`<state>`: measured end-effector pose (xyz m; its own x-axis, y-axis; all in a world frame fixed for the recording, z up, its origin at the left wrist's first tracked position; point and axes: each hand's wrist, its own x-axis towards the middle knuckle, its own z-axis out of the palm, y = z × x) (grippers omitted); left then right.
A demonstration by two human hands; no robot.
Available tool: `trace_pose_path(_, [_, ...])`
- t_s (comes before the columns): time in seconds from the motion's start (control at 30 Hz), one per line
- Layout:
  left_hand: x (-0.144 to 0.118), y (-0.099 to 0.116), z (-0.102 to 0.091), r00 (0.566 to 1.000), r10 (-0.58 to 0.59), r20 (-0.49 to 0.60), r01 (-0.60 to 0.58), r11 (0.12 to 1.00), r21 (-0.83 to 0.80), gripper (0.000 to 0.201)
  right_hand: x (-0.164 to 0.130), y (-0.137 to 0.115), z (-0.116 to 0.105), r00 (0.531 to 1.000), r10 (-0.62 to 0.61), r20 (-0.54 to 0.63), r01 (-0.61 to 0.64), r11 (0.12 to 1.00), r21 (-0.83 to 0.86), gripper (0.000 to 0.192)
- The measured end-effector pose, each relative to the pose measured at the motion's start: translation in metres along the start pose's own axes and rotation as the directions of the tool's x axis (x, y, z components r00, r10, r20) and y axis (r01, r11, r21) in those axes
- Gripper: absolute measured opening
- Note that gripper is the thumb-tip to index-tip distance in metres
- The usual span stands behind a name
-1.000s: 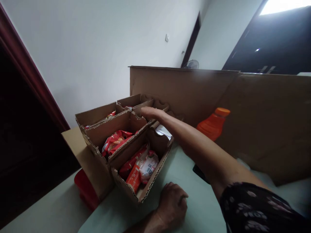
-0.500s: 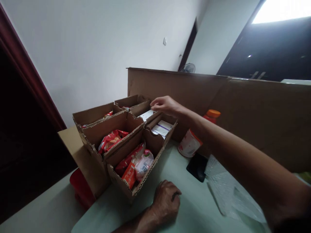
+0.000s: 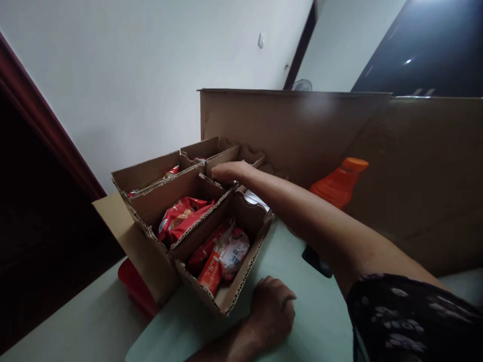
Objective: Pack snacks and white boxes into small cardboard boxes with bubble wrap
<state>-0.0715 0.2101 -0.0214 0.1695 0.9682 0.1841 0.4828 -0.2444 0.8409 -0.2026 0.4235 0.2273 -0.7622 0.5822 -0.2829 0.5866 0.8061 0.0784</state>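
Note:
My right hand is over the middle of the cardboard organizer, by the inner wall between its compartments. Its fingertips are hidden, so whether they hold anything cannot be made out. Near the organizer's front right corner, my left hand lies on the pale green table with fingers curled in and nothing visible in them. A red snack packet sits in one front compartment. The other holds an orange-red box and a pinkish clear packet. White boxes show partly beneath my right forearm.
A tall cardboard panel stands behind the organizer. On the right is an orange bottle, partly behind my arm. A black phone-like object lies on the table. Something red is under the flap at left.
My right hand has moved left and nearer, from the white boxes at the back to the middle wall. My left hand stays curled on the table. The view has shifted slightly.

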Motion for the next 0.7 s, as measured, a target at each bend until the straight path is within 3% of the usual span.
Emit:
trace_pose_path(0.13, [0.000, 0.001, -0.001, 0.999, -0.033, 0.021, 0.033, 0.999, -0.016, 0.026, -0.008, -0.002, -0.007, 0.989, 0.059, -0.136, -0.061, 0.998, -0.012, 0.025])
trace_pose_path(0.23, [0.001, 0.000, -0.001, 1.000, -0.012, -0.003, 0.011, 0.999, -0.036, 0.024, -0.044, 0.007, -0.026, 0.942, 0.132, -0.309, -0.133, 0.991, 0.018, 0.032])
trace_pose_path(0.3, [0.001, -0.001, 0.000, 1.000, 0.010, -0.010, -0.010, 0.999, -0.033, 0.023, -0.089, 0.019, -0.032, 0.846, 0.199, -0.496, -0.145, 0.979, 0.144, 0.032])
trace_pose_path(0.4, [0.002, -0.002, 0.002, 0.999, 0.035, -0.028, -0.036, 0.999, -0.023, 0.024, -0.178, 0.054, -0.010, 0.615, 0.366, -0.698, -0.043, 0.900, 0.434, 0.029])
trace_pose_path(0.43, [0.003, -0.002, 0.003, 0.999, 0.043, -0.029, -0.044, 0.999, -0.019, 0.025, -0.210, 0.072, 0.005, 0.565, 0.430, -0.704, -0.042, 0.868, 0.496, 0.033])
trace_pose_path(0.5, [0.003, -0.002, 0.003, 0.998, 0.055, -0.033, -0.055, 0.998, -0.008, 0.025, -0.270, 0.119, 0.043, 0.513, 0.523, -0.681, -0.115, 0.828, 0.549, 0.039])
trace_pose_path(0.57, [0.003, -0.002, 0.003, 0.998, 0.059, -0.037, -0.059, 0.998, 0.008, 0.026, -0.318, 0.172, 0.076, 0.572, 0.658, -0.489, -0.312, 0.727, 0.612, 0.044])
trace_pose_path(0.6, [0.003, -0.002, 0.003, 0.998, 0.058, -0.038, -0.058, 0.998, 0.017, 0.026, -0.334, 0.195, 0.087, 0.518, 0.754, -0.403, -0.458, 0.643, 0.614, 0.047])
trace_pose_path(0.63, [0.002, -0.001, 0.002, 0.998, 0.056, -0.037, -0.056, 0.998, 0.024, 0.027, -0.344, 0.214, 0.092, 0.472, 0.801, -0.369, -0.526, 0.592, 0.611, 0.048])
trace_pose_path(0.7, [0.002, 0.000, 0.002, 0.998, 0.051, -0.030, -0.051, 0.998, 0.030, 0.027, -0.342, 0.230, 0.086, 0.466, 0.793, -0.392, -0.542, 0.606, 0.582, 0.046])
